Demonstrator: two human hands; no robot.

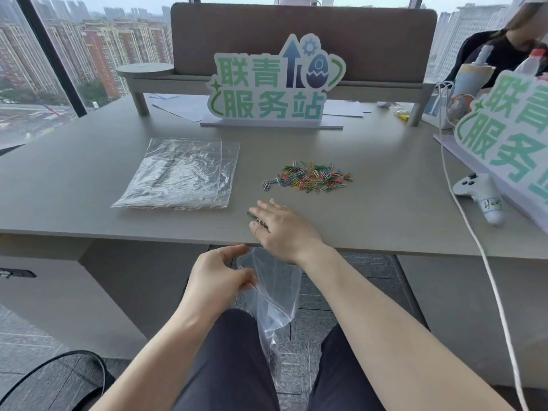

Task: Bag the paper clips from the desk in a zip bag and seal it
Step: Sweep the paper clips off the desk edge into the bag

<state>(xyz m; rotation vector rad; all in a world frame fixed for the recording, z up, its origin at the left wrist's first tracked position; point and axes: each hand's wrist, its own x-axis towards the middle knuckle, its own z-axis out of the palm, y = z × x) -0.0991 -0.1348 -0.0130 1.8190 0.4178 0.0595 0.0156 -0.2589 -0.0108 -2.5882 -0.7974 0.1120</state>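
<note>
A heap of coloured paper clips (311, 177) lies on the grey desk (385, 215), right of centre. My right hand (281, 228) rests palm down near the desk's front edge, fingers curled over a few paper clips (257, 221). Just below the edge, my left hand (219, 277) pinches the mouth of a clear zip bag (275, 295), which hangs open over my lap. A few clips show near the bag's bottom.
A stack of spare clear bags (181, 173) lies left of the heap. A green-lettered sign (272, 84) stands at the back, another sign (510, 132) at the right. A white controller (480, 194) and white cable (474, 238) lie at the right. Another person sits far right.
</note>
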